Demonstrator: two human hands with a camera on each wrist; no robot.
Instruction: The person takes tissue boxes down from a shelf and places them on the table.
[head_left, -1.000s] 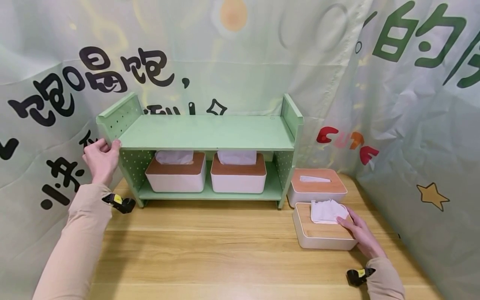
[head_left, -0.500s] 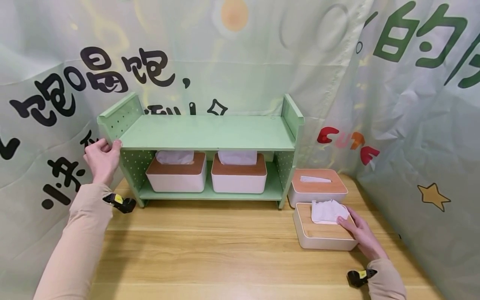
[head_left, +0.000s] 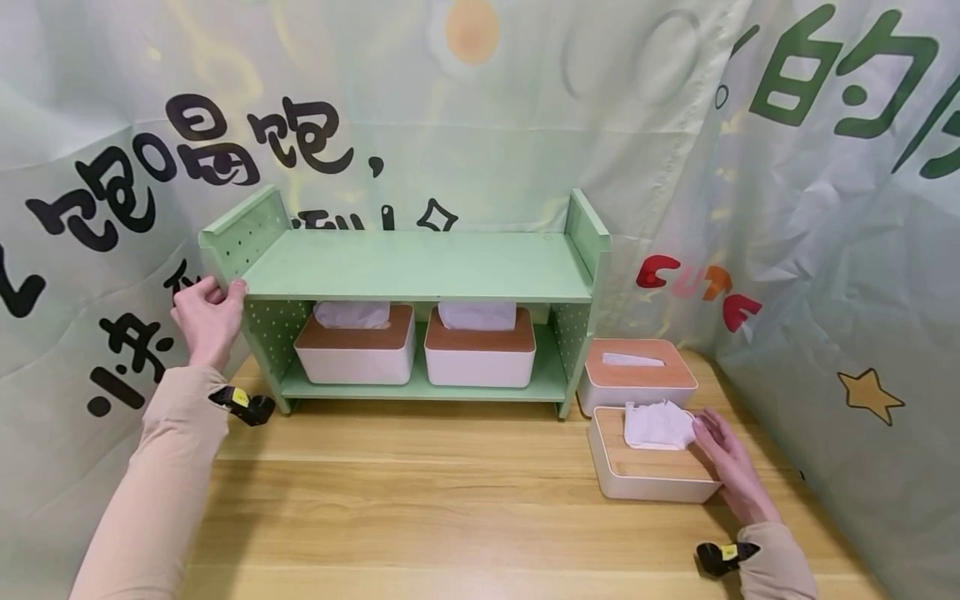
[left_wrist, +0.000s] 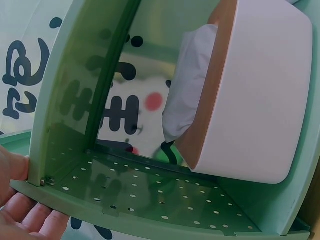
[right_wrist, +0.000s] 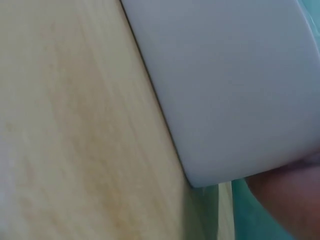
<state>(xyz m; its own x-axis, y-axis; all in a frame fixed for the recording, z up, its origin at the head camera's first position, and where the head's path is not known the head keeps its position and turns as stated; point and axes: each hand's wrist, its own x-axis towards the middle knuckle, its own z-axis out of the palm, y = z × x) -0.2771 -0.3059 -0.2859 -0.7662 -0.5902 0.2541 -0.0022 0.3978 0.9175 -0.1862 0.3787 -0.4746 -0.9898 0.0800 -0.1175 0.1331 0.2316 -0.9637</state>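
In the head view, my left hand (head_left: 207,319) grips the front left edge of a green two-tier shelf (head_left: 416,265). The left wrist view shows the fingers (left_wrist: 37,220) around the panel's edge and the thumb near its corner. On the right, my right hand (head_left: 733,462) lies along the right side of a white tissue box (head_left: 652,488) with a light wooden lid. Its fingers look fairly straight, and the thumb is near the protruding tissue (head_left: 658,426). In the right wrist view, part of the hand (right_wrist: 295,200) is against the end of the box, which rests on the table.
Two tissue boxes, one at left (head_left: 356,358) and one at right (head_left: 480,360), stand on the shelf's lower tier. Another tissue box (head_left: 637,375) sits behind the front one, beside the shelf. Printed cloth (head_left: 480,150) hangs around the wooden table (head_left: 450,500).
My right thumb has drawn back off the lid toward the box's right edge. The left hand keeps its grip on the shelf. The view has shifted slightly.
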